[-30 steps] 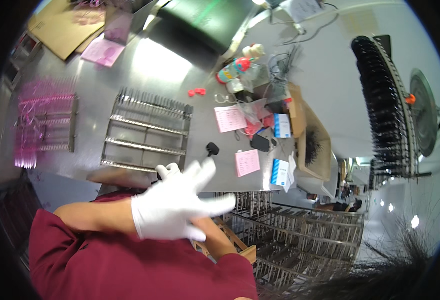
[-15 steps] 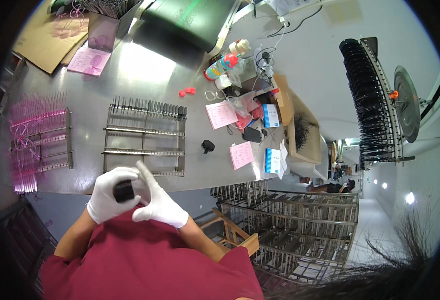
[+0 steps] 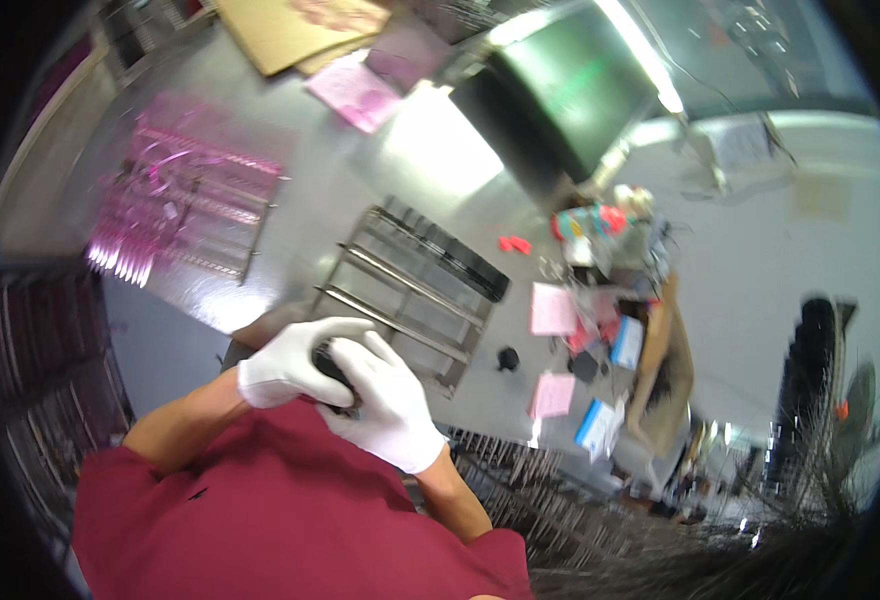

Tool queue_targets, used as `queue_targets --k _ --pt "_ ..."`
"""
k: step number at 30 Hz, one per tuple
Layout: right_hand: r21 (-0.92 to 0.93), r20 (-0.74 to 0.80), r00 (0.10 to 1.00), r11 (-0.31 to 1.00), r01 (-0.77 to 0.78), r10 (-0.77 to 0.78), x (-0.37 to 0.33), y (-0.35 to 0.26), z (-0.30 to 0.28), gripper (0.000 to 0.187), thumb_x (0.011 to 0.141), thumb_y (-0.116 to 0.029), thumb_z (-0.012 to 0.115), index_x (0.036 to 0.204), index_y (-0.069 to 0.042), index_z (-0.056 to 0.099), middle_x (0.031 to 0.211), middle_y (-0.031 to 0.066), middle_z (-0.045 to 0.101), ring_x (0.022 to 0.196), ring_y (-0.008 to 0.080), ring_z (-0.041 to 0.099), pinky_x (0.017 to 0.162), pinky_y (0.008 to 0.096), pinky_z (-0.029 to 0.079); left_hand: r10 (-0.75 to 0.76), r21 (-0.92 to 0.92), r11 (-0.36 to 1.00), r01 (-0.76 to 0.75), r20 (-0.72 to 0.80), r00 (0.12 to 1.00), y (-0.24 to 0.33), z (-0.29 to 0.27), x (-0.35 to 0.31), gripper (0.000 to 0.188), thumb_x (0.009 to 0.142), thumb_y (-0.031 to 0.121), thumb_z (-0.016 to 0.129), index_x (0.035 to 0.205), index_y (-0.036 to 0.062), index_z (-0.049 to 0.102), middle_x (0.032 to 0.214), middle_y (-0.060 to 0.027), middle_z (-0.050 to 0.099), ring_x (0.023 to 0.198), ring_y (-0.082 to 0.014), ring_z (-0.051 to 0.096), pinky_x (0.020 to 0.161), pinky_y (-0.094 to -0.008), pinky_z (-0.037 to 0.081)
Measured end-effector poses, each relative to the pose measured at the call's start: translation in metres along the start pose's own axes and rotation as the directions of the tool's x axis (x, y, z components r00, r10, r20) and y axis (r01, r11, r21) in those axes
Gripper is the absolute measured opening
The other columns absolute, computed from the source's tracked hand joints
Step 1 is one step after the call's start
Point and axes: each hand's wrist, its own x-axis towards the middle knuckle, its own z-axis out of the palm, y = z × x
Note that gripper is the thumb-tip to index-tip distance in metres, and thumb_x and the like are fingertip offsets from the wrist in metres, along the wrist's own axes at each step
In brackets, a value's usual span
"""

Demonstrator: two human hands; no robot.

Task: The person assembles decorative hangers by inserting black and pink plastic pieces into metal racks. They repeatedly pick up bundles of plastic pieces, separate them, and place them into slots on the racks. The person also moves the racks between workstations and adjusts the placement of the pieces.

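Note:
My white-gloved left hand (image 3: 295,362) curls round a small black object (image 3: 330,362), low in front of my body. From the other side my gloved right hand (image 3: 388,402) closes over the same object, its fingers overlapping the left ones. Most of the object is covered by the gloves, so I cannot make out its kind. Just beyond my hands lies a metal rack (image 3: 392,320), a row of black pieces (image 3: 445,250) along its far side.
To the left on the metal table sits another rack under pink film (image 3: 195,195). Pink paper slips (image 3: 554,310), blue-and-white boxes (image 3: 627,342), a small black item (image 3: 507,359) and red bits (image 3: 513,244) lie to the right. A dark machine (image 3: 565,100) stands at the back.
My right hand has come in from apart to close over the black object with the left. The view has turned, so the table now appears slanted and partly blurred.

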Motion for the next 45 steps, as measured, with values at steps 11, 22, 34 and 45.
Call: queue_targets --k 11,22,34,45 --pt "0.858 -0.249 0.909 0.512 0.046 0.334 0.064 0.187 0.034 0.039 0.090 0.013 0.067 0.125 -0.001 0.074 0.148 0.0182 0.062 0.127 0.0299 0.068 0.106 0.0407 0.057 0.155 0.723 0.689 0.054 -0.219 0.963 -0.056 -0.019 0.057 0.062 0.088 0.024 0.083 0.145 0.0057 0.064 0.119 -0.0129 0.080 0.106 -0.0264 0.078 0.101 -0.0380 0.061" --pt "0.061 -0.310 0.941 0.991 -0.122 0.134 0.085 0.149 0.045 0.075 0.083 0.000 0.080 0.155 -0.011 0.059 0.136 0.0160 0.069 0.112 0.0270 0.072 0.096 0.0378 0.059 0.174 0.778 0.625 0.066 -0.221 0.960 -0.073 -0.027 0.074 0.046 0.089 0.026 0.080 0.127 0.0017 0.067 0.105 -0.0212 0.074 0.098 -0.0389 0.074 0.091 -0.0464 0.059" --pt "0.259 -0.320 0.893 0.936 -0.239 0.316 -0.038 0.221 0.000 0.097 0.084 0.007 0.086 0.168 -0.008 0.041 0.167 0.0152 0.050 0.152 0.0252 0.050 0.125 0.0377 0.039 0.214 0.796 0.598 0.093 -0.271 0.939 -0.077 -0.024 0.073 0.057 0.088 0.029 0.081 0.137 0.0038 0.068 0.118 -0.0211 0.077 0.105 -0.0359 0.076 0.098 -0.0415 0.060" --pt "0.112 -0.201 0.943 0.962 -0.248 0.266 -0.089 0.156 -0.056 0.074 0.077 -0.004 0.091 0.145 -0.001 0.064 0.135 0.0203 0.071 0.126 0.0344 0.069 0.110 0.0437 0.054 0.067 0.489 0.872 0.025 -0.169 0.983 -0.050 0.028 0.098 0.134 0.070 0.026 0.095 0.171 -0.0029 0.013 0.114 -0.0192 0.076 0.104 -0.0220 0.074 0.099 -0.0334 0.058"
